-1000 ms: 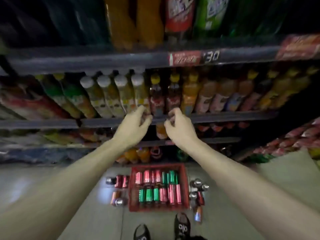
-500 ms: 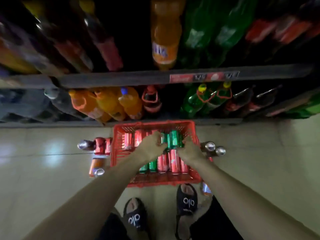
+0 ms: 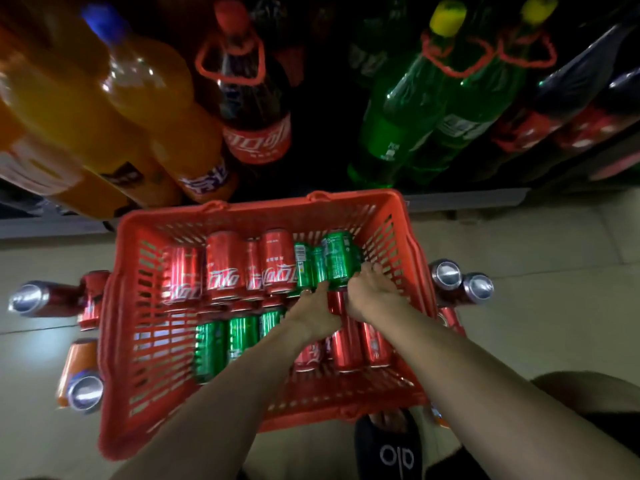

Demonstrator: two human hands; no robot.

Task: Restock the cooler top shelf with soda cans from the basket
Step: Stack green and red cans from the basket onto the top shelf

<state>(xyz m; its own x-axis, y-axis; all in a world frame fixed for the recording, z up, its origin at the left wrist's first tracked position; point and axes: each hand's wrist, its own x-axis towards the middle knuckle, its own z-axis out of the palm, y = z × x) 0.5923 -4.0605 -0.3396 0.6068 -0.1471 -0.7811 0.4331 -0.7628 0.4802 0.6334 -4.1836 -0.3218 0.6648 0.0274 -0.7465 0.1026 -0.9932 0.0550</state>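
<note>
A red plastic basket [image 3: 114, 306] stands on the floor below me, holding several red cola cans [image 3: 223, 268] and green soda cans [image 3: 337, 258] lying on their sides. Both my arms reach down into its right half. My left hand [image 3: 313, 313] lies palm down on the cans at the near end of the green ones, and its fingertips are hidden. My right hand [image 3: 369, 296] has thumb and fingers curled round the near end of the rightmost green can. A red can [image 3: 337, 306] shows between the two hands. The cooler's top shelf is out of view.
Loose cans lie on the tiled floor left of the basket [image 3: 38, 299] and right of it [image 3: 460, 282]. The cooler's bottom shelf behind the basket holds large orange [image 3: 138, 116], cola [image 3: 254, 109] and green [image 3: 415, 116] bottles. My sandalled foot [image 3: 391, 448] stands at the basket's near edge.
A second ago both hands were up at a bottle shelf. My view has dropped, and both hands have come down into the basket onto the cans.
</note>
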